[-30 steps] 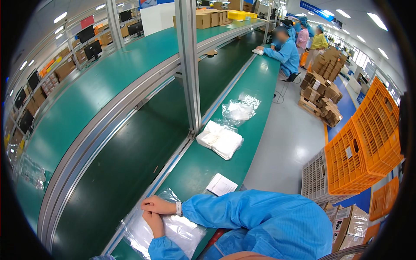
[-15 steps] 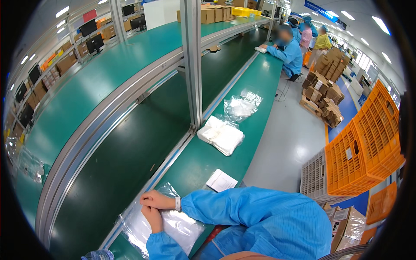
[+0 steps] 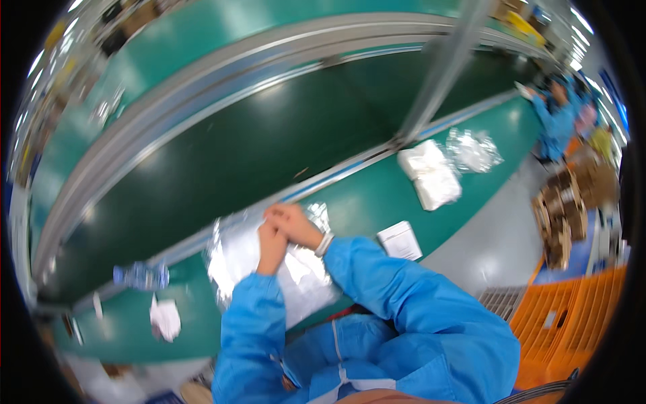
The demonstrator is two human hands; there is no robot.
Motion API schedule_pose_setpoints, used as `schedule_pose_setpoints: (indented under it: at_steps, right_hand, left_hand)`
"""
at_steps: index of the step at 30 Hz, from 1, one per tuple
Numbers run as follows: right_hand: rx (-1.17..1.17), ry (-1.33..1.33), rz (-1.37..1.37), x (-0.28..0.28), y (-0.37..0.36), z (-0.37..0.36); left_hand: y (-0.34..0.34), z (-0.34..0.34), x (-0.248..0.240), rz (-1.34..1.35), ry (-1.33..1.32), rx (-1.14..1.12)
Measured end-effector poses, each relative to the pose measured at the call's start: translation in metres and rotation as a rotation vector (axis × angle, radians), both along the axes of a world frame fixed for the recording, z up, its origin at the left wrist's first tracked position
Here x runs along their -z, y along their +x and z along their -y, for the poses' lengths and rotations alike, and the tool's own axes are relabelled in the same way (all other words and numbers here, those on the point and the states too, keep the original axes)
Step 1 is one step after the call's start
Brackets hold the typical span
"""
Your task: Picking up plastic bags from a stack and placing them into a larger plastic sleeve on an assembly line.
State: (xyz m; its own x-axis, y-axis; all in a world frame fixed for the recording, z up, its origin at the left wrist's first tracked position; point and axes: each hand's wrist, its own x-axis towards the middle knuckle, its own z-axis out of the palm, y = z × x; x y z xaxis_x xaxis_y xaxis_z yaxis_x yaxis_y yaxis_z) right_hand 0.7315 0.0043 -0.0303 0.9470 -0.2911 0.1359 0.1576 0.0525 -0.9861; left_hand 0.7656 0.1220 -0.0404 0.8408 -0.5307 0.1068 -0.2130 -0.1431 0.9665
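Observation:
My left hand (image 3: 270, 248) and my right hand (image 3: 295, 225) are together on top of a clear plastic bag (image 3: 306, 286) with white contents, lying on the green bench in front of me. The right hand's fingers fold over the left hand's fingertips, and both look closed. Whatever is between the fingers, if anything, is hidden. To the right of the bag lies a small stack of white printed sheets (image 3: 400, 240). Farther right sit a pile of white folded bags (image 3: 429, 175) and some crumpled clear plastic bags (image 3: 472, 151).
At left on the bench are a plastic bottle (image 3: 141, 276) and a crumpled white cloth or paper (image 3: 165, 318). A dark green conveyor belt (image 3: 269, 138) runs behind, with a metal post (image 3: 444, 74). Orange crates (image 3: 572, 323) stand right; a co-worker (image 3: 560, 121) sits far right.
My view has swung left and down, bringing the bottle and the left end of the bench into sight. My hands stay together on the clear bag.

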Motion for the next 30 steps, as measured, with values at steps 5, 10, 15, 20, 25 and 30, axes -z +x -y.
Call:
schedule_pose_setpoints:
  at_steps: [5,10,15,20,25,30]
  right_hand:
    - [-0.054,0.08,-0.047,0.003,0.002,0.003]
    - [-0.1,0.037,-0.062,-0.001,0.002,0.0]
    - [-0.095,0.011,-0.033,-0.007,0.005,0.0]
    - [-0.09,0.01,-0.026,-0.007,-0.001,0.0]
    - [0.02,-0.056,0.037,0.006,-0.001,0.016]
    - [0.041,-0.105,0.012,-0.006,0.003,0.021]
  left_hand:
    - [-0.001,0.007,0.001,-0.008,-0.016,-0.035]
    - [-0.002,0.001,-0.013,-0.073,0.03,-0.039]
    - [0.001,-0.001,-0.009,0.0,0.018,-0.043]
    - [-0.009,-0.009,-0.023,0.06,0.091,-0.073]
    - [-0.046,-0.055,-0.043,0.47,0.478,-0.169]
    - [-0.077,-0.077,-0.034,0.675,0.551,0.003]
